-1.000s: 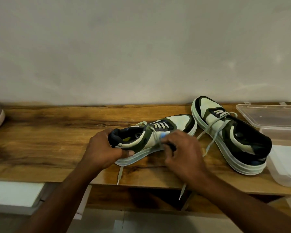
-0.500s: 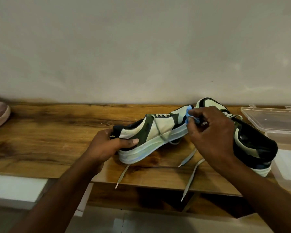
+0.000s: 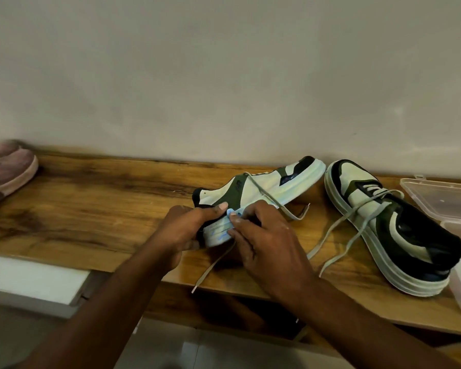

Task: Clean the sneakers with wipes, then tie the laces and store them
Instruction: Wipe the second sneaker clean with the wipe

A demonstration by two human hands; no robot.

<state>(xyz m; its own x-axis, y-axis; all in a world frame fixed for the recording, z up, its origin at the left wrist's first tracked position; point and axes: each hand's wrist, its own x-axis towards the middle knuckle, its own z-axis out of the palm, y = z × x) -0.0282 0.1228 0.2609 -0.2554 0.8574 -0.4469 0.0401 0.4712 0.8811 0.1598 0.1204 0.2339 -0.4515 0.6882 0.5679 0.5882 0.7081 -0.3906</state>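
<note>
Looking left to right: pink shoes (image 3: 7, 171) sit way off at the far left of the worktop (image 3: 96, 198)
left hand (image 3: 186, 230): grip wrapped round the heel of the tilted sneaker (image 3: 261, 190), thumb on its side
right hand (image 3: 264, 241): grip pinching a small blue wipe (image 3: 233, 213) against that sneaker's sole near the heel
laces: all untied, one lace (image 3: 213, 265) dangling over the front edge
second sneaker (image 3: 389, 225): flat on the worktop, just right of the held one
clear plastic box (image 3: 445, 198): far right, touching it
</note>
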